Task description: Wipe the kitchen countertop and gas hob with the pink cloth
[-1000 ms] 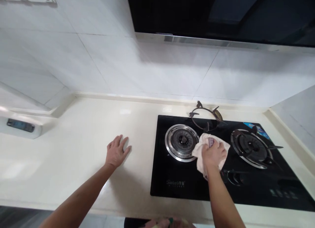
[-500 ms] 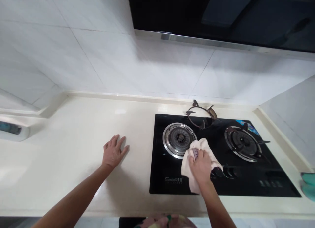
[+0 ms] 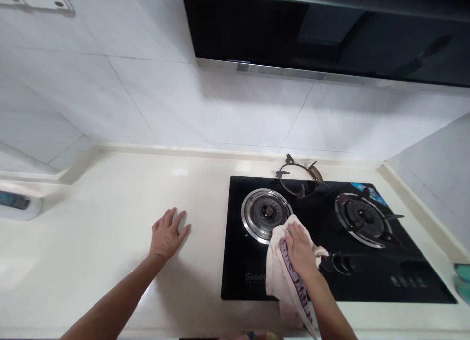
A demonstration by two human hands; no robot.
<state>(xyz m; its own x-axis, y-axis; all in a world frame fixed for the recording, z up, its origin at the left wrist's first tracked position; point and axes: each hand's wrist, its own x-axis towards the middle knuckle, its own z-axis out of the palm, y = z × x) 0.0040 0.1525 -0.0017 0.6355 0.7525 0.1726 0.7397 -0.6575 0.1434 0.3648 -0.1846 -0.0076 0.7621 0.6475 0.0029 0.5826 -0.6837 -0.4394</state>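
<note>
My right hand (image 3: pixel 300 248) presses a pale pink cloth (image 3: pixel 276 271) with purple lettering onto the black glass gas hob (image 3: pixel 253 261). Its fingers lie close together over the cloth, just by the lower right rim of the left burner (image 3: pixel 267 215). Part of the cloth hangs down past the hob's front edge. My left hand (image 3: pixel 167 235) rests on the cream countertop (image 3: pixel 198 203), left of the hob, with its fingers spread and nothing in it. The left burner has no pan support on it.
A loose pan support (image 3: pixel 299 188) stands over the hob's back edge. Another sits on the right burner (image 3: pixel 363 217). Above hangs a black range hood (image 3: pixel 257 32). A white device (image 3: pixel 20 205) stands at far left, a green object (image 3: pixel 463 281) at far right.
The cloth has unfolded toward me, showing more lettering and hanging over the front edge. My right hand has shifted slightly on it. The camera has tilted up a little; my left hand stays put.
</note>
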